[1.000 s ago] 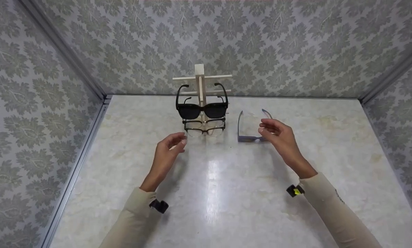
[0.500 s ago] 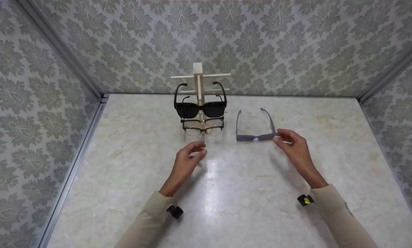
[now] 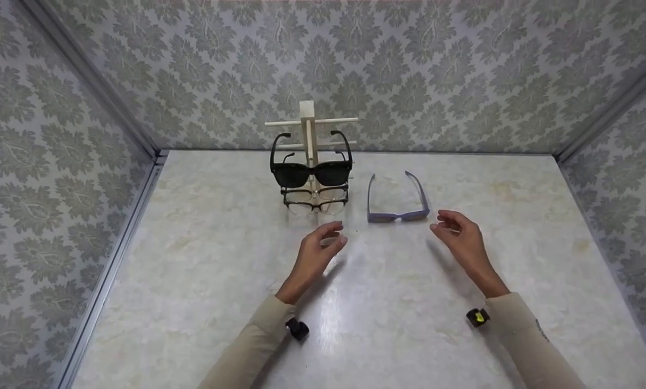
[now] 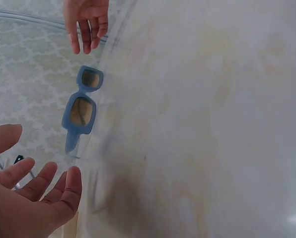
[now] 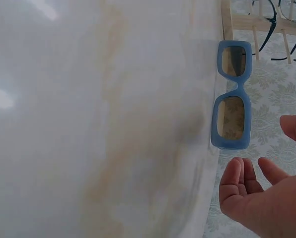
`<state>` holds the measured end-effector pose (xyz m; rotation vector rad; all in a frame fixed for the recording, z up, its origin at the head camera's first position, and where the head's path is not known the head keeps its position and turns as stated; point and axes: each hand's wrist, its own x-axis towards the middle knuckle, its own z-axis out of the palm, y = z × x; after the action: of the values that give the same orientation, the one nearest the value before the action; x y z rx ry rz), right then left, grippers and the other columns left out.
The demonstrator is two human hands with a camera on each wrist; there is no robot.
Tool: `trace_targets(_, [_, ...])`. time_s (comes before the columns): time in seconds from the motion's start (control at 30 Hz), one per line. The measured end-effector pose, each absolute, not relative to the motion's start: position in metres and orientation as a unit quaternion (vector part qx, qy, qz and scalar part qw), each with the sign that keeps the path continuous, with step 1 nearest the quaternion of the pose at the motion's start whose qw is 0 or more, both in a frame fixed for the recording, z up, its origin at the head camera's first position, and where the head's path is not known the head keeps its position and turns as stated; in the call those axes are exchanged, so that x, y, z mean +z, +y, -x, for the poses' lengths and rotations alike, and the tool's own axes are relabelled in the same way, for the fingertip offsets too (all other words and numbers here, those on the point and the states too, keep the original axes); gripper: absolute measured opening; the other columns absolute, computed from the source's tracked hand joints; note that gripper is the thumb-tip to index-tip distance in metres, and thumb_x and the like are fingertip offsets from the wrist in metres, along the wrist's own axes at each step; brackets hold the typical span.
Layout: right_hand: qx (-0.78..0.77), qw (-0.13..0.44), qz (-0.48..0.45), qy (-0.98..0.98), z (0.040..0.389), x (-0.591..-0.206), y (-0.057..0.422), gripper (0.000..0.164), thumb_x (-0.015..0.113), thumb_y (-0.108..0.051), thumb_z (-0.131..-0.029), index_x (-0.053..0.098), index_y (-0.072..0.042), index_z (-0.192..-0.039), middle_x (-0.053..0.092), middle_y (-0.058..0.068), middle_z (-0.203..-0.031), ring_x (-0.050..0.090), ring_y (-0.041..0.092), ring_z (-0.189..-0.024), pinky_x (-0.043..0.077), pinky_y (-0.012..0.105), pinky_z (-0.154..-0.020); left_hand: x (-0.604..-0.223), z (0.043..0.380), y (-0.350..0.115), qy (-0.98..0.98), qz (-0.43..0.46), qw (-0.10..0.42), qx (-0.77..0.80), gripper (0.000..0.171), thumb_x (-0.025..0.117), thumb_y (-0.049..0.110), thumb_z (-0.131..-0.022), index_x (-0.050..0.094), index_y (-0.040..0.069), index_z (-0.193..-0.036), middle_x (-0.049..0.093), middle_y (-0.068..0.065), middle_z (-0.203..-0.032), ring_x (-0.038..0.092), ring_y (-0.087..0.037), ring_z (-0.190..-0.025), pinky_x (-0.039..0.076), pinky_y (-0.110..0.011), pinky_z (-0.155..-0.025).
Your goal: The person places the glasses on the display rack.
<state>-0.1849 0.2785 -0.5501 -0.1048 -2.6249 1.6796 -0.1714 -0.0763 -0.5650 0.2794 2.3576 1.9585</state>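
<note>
A pair of blue sunglasses (image 3: 398, 217) with brownish lenses stands on the table, temples pointing to the back wall. My right hand (image 3: 462, 237) hovers just right of the frame, fingers loosely bent, holding nothing. On the other side, my left hand (image 3: 316, 254) is in front of the wooden display stand (image 3: 307, 129), a little left of the sunglasses, also holding nothing. Both wrist views show the blue sunglasses (image 4: 79, 110) apart from the fingers. On the stand hang black sunglasses (image 3: 312, 174) and, lower down, two pairs of dark-rimmed eyeglasses (image 3: 315, 207).
The marbled white table (image 3: 204, 324) runs back to a patterned wall (image 3: 355, 65). Side walls with metal rails close it in. Above the black sunglasses, a bare wooden rod (image 3: 336, 120) crosses the stand at the top.
My right hand has come off the blue sunglasses and drawn right and toward me. My left hand has moved right, from beside the stand to in front of it.
</note>
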Motion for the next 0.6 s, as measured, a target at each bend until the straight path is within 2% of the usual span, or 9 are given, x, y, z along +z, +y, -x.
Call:
trace_targets(0.43, [0.554, -0.006, 0.063, -0.830, 0.207, -0.562, 0.278, 0.055, 0.076, -0.019, -0.107, 0.058, 0.004, -0.154, 0.063, 0.025, -0.147, 0.061, 0.034, -0.132, 0.050, 0.011, -0.092, -0.570, 0.187, -0.037, 0.769, -0.088, 0.042, 0.632, 0.048, 0.074, 0.018, -0.108, 0.063, -0.001, -0.151, 0.068, -0.017, -0.147, 0.065, -0.032, -0.135, 0.055, -0.047, -0.113])
trace_targets(0.6, [0.563, -0.010, 0.066, -0.824, 0.212, -0.567, 0.274, 0.056, 0.076, -0.017, -0.106, 0.057, 0.004, -0.154, 0.062, 0.025, -0.148, 0.060, 0.035, -0.134, 0.051, 0.013, -0.094, -0.572, 0.193, -0.031, 0.766, -0.089, 0.047, 0.635, 0.048, 0.074, 0.016, -0.107, 0.063, -0.001, -0.150, 0.067, -0.019, -0.149, 0.065, -0.033, -0.135, 0.054, -0.048, -0.114])
